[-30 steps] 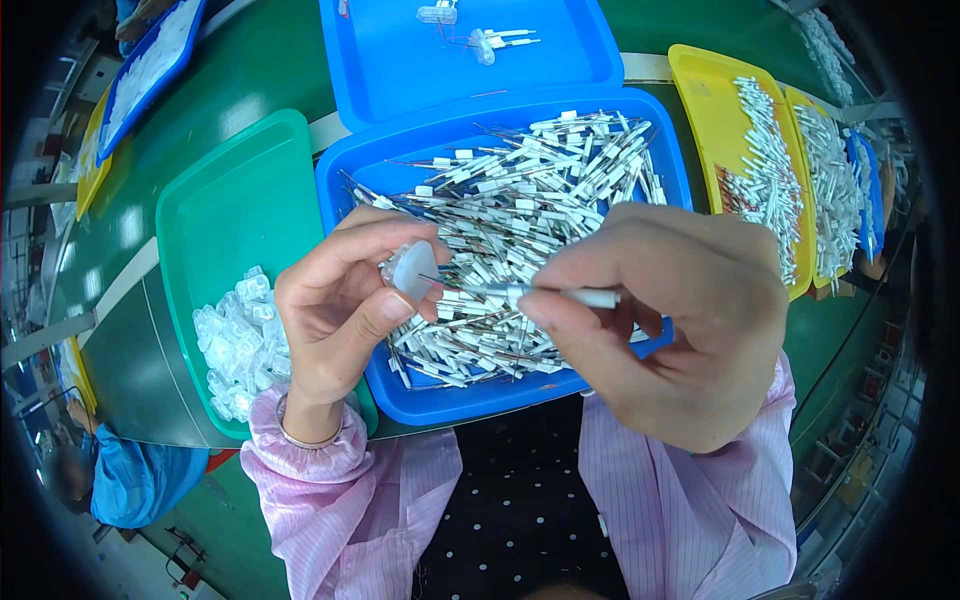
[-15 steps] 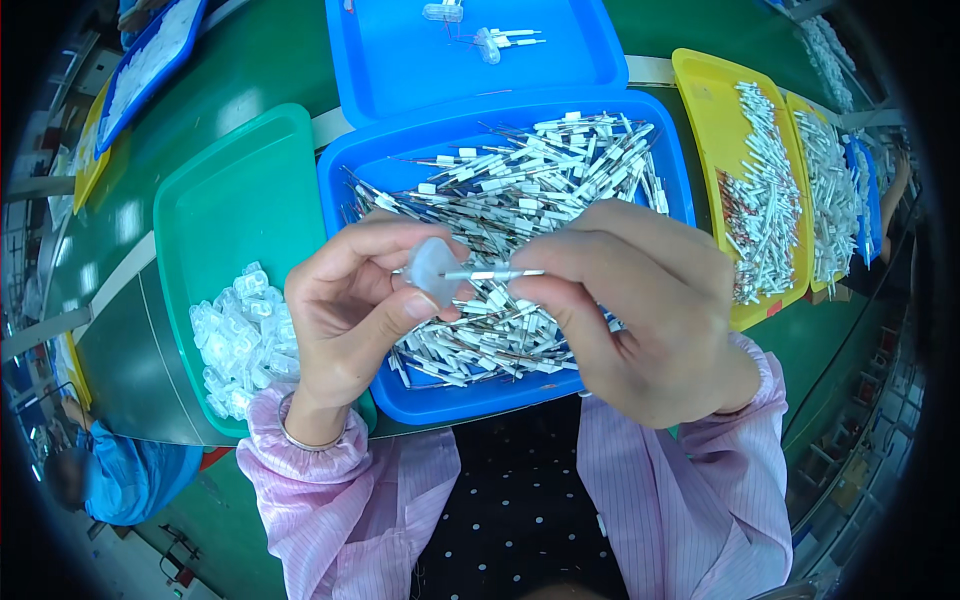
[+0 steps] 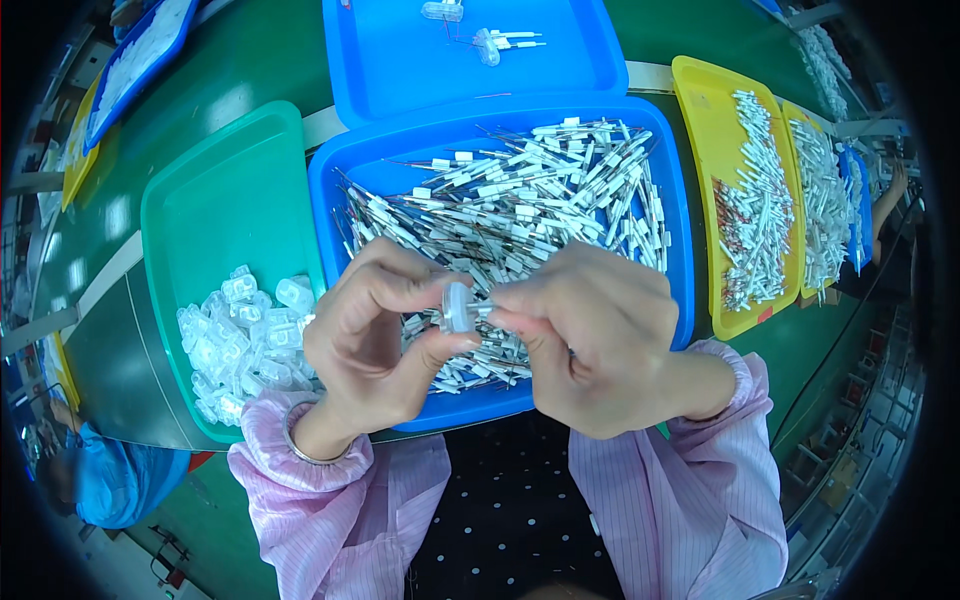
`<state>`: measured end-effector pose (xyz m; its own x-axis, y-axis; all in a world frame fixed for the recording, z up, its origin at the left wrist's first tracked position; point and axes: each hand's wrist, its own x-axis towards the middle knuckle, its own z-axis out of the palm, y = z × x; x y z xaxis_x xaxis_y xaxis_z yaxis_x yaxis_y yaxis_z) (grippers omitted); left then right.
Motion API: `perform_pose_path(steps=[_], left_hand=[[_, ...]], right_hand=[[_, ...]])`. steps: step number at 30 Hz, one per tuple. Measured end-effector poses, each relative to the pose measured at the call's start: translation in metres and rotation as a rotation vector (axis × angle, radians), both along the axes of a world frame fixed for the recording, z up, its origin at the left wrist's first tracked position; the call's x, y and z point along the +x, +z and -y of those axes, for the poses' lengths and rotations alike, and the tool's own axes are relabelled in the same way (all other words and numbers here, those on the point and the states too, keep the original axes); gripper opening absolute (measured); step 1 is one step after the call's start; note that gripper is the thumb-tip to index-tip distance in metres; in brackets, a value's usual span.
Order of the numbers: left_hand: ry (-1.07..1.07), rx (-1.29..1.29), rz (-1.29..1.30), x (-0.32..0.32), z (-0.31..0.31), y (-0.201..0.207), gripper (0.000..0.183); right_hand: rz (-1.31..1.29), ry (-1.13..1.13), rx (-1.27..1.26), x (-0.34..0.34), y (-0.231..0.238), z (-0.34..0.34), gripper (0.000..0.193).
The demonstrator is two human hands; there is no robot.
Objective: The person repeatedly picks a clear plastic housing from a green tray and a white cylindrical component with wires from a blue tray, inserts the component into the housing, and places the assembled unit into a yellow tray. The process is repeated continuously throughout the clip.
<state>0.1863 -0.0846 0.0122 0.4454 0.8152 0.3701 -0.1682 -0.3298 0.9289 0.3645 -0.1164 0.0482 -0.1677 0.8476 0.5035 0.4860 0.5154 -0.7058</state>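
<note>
Between the thumb and forefinger of my left hand (image 3: 362,340) is a small clear plastic housing (image 3: 459,307). My right hand (image 3: 605,340) is closed in a pinch at the housing's right side, on a thin white-sleeved wire piece (image 3: 483,309) that meets the housing. Most of that piece is hidden by my fingertips. Both hands are above a blue tray (image 3: 684,230) heaped with white-sleeved wire pieces (image 3: 540,180). To the left, a green tray (image 3: 215,170) holds a pile of clear plastic housings (image 3: 245,345) like the one in my hand.
Behind lies another blue tray (image 3: 400,60) with two housings with wires attached (image 3: 488,48). At the right, a yellow tray (image 3: 700,110) carries more white pieces with reddish wires. A person in blue (image 3: 130,470) is at the far left.
The housing has turned, and its narrow side now shows. My hands have come closer together and lower, and the wire piece's free end is now covered by my right fingers.
</note>
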Motion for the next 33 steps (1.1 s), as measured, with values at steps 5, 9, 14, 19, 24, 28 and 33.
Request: perform_pose_path(steps=[5,9,14,19,24,28,33], left_hand=[[-0.150,-0.212,0.100,0.002,-0.004,-0.002,0.029],[-0.059,-0.280,0.004,0.002,-0.004,0.006,0.026],[0.143,-0.333,-0.001,-0.003,-0.016,0.005,0.024],[0.084,-0.398,0.015,-0.001,-0.017,0.005,0.023],[0.081,-0.447,0.017,0.001,-0.018,0.002,0.023],[0.087,-0.459,0.029,-0.002,-0.020,0.002,0.023],[0.103,-0.470,0.042,-0.002,-0.020,0.003,0.022]], right_hand=[[0.009,-0.010,0.047,0.003,-0.004,0.009,0.012],[-0.097,0.299,-0.540,0.037,0.010,-0.008,0.023],[0.973,-0.610,-0.299,0.163,-0.005,-0.029,0.007],[0.895,-0.562,-0.500,0.227,-0.033,-0.006,0.011],[0.677,-0.580,-0.497,0.239,-0.032,-0.009,0.010],[0.645,-0.760,-0.386,0.241,-0.025,-0.006,0.005],[0.706,-0.647,-0.421,0.236,-0.042,-0.003,0.010]])
